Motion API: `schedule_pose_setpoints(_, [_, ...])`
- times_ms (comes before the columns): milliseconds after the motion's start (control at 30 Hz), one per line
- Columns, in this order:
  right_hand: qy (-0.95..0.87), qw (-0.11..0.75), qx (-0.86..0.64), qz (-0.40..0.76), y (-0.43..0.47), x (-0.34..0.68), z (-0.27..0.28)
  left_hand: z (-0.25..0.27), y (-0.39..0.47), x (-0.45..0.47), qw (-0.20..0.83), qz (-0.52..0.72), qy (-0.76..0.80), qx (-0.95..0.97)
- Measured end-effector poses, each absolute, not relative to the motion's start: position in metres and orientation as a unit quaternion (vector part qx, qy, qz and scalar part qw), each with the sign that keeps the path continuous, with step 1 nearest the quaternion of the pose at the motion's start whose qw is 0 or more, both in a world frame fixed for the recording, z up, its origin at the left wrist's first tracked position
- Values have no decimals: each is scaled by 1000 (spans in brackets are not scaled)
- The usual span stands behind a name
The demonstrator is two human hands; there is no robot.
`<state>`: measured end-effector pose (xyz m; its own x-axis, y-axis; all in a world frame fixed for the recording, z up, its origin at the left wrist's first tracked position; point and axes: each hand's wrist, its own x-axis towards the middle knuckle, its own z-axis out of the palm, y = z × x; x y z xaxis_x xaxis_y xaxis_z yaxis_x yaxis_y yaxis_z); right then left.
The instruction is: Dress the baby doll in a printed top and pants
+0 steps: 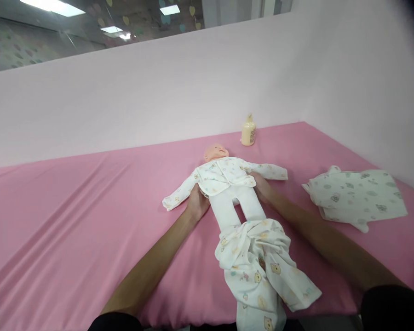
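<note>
A baby doll [216, 151] lies on its back, head away from me, in a white printed baby shirt [221, 176] with both sleeves spread out. My left hand [197, 202] is closed at the left side of the shirt's hem, thumb on top and fingertips hidden beneath. At the opposite side, my right hand [260, 186] grips the hem by the doll's waist, its fingers partly covered by cloth. White legs [224, 209] of the doll show below the shirt. Printed baby pants [251, 257] are bunched around the lower legs, their ends trailing toward the table's near edge.
A pink sheet [89, 230] covers the table. Behind the doll stands a cream pump bottle [248, 132] near the white wall [141, 101]. To the right lies a folded white printed cloth garment [360, 195], beside my right forearm.
</note>
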<state>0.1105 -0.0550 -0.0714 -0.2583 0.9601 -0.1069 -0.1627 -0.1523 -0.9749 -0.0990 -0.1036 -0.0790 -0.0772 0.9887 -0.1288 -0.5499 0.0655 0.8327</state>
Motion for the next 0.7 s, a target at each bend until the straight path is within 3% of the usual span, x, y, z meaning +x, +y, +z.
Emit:
schedule_pose_setpoints(200, [-549, 423, -471, 545, -44, 137, -74, -79, -112, -115, 529, 566, 526, 352])
schedule_pose_setpoints(333, [-671, 374, -470, 435, -41, 163, -64, -70, -126, -130, 276, 476, 647, 528])
schedule_pose_setpoints(467, [-799, 288, -380, 367, -48, 176, -52, -57, -135, -139, 51, 378, 600, 703])
schedule_pose_setpoints(567, [-827, 281, -374, 312, -50, 171, -47, -50, -131, -139, 13, 330, 527, 783])
schedule_pose_setpoints(700, [-795, 320, -438, 272, -43, 154, -40, -42, -109, -132, 23, 362, 539, 760])
